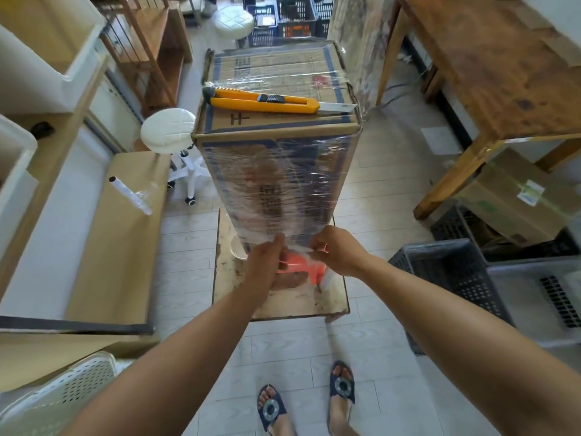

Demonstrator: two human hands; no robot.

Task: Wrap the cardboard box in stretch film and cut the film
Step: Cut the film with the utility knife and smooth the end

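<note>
A tall cardboard box (276, 171) stands upright on a low wooden platform (283, 297), its front and part of its top covered in clear stretch film (283, 196). A yellow utility knife (267, 101) lies on the box's top with its blade out to the right. My left hand (267, 256) and my right hand (333, 250) are at the box's lower front, both pinching a bunched strip of film between them. An orange object (301, 265) shows just below my hands; what it is I cannot tell.
A film roll (130, 195) lies on flat cardboard at the left. A white stool (168, 129) stands left of the box. A wooden table (490, 67) is at the right, with dark crates (452, 272) and boxes beneath. My sandalled feet (308, 401) stand on the tiled floor.
</note>
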